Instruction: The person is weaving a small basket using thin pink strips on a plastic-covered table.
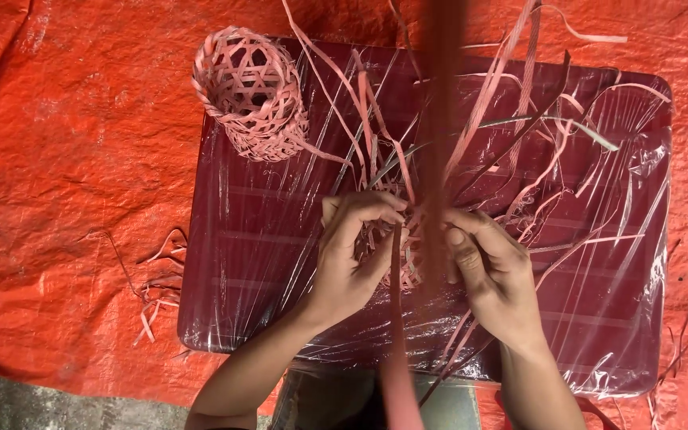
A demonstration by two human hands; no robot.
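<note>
The left hand (pixel 353 255) and right hand (pixel 491 275) meet at the middle of the view, both with fingers curled and pinching a small half-woven piece (pixel 408 255) of pink strips held between them. Long loose strips (pixel 519 119) fan out from it toward twelve to two o'clock, and one blurred strip (pixel 398 350) runs down toward six. Beneath lies a dark red tray (pixel 248 263) wrapped in clear plastic. At eleven o'clock, well apart from the hands, a finished open-weave pink basket (pixel 252 94) lies on its side at the tray's corner. An orange tarp (pixel 65 175) spreads around, with strip offcuts (pixel 157 295) at nine.
</note>
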